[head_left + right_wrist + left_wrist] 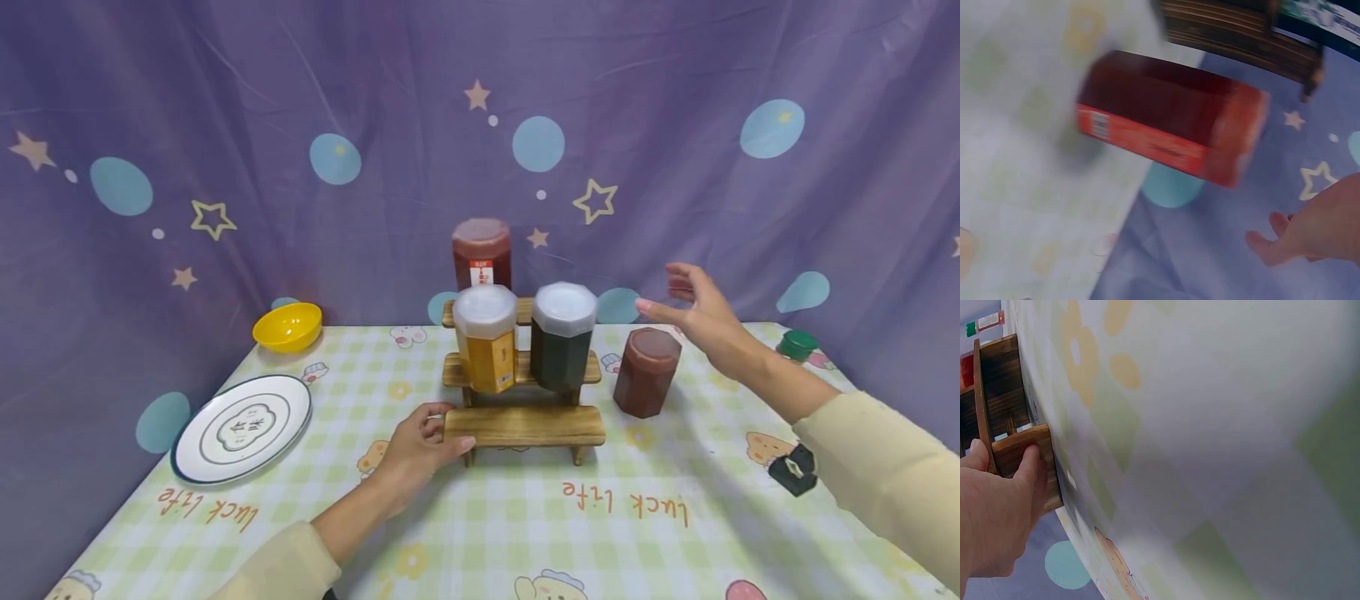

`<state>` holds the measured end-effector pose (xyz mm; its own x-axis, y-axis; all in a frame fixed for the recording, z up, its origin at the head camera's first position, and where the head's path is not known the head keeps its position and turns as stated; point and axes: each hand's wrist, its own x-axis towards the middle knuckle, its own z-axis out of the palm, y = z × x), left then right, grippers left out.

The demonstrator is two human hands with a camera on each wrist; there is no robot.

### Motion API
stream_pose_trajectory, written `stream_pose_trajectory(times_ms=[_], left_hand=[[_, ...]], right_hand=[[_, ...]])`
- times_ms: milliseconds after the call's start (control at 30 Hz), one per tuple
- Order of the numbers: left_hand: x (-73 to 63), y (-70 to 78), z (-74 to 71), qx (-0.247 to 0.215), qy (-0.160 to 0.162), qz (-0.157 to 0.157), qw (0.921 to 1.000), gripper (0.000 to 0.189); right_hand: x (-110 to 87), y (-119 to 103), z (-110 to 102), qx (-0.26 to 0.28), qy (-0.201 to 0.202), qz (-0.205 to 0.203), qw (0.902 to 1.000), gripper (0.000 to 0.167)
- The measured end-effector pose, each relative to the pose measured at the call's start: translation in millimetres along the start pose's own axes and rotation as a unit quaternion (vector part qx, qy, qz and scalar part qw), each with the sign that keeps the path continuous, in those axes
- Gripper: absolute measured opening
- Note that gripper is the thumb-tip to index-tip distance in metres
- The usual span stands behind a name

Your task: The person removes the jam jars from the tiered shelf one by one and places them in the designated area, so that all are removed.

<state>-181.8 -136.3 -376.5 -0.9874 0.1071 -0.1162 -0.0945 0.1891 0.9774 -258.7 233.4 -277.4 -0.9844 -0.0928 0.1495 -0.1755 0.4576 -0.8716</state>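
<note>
A three-step wooden rack (pixel 525 427) stands mid-table. My left hand (pixel 412 454) grips the left end of its lowest step, thumb on top; the left wrist view shows thumb and finger on the wood (pixel 1022 445). On the middle step are a yellow jar (pixel 487 358) and a dark jar (pixel 561 358), both with whitish lids. Behind them a red jar (pixel 480 250) sits on the top step, its lower part hidden. Right of the rack, a dark red jar (pixel 647 375) stands on the table. My right hand (pixel 701 317) hovers beside and above it, fingers loosely spread, holding nothing.
A white plate (pixel 300 417) lies at the left, with a yellow bowl (pixel 288 327) behind it. Far right are a green-lidded container (pixel 797 344) and a small black object (pixel 792 471). A purple curtain (pixel 420 208) hangs along the back of the checked tablecloth.
</note>
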Motion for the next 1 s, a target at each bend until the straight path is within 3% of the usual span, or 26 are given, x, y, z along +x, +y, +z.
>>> stream_pose_trajectory(times_ms=[367, 1000], left_hand=[[-1.7, -0.4, -0.4, -0.010, -0.001, 0.003, 0.9999, 0.061], [-1.8, 0.3, -0.2, -0.005, -0.004, -0.002, 1.0000, 0.064]], right_hand=[[10.8, -38, -4, 0.006, -0.018, -0.035, 0.9992, 0.087], [45.4, -112, 31, -0.001, -0.074, -0.084, 0.9937, 0.080]])
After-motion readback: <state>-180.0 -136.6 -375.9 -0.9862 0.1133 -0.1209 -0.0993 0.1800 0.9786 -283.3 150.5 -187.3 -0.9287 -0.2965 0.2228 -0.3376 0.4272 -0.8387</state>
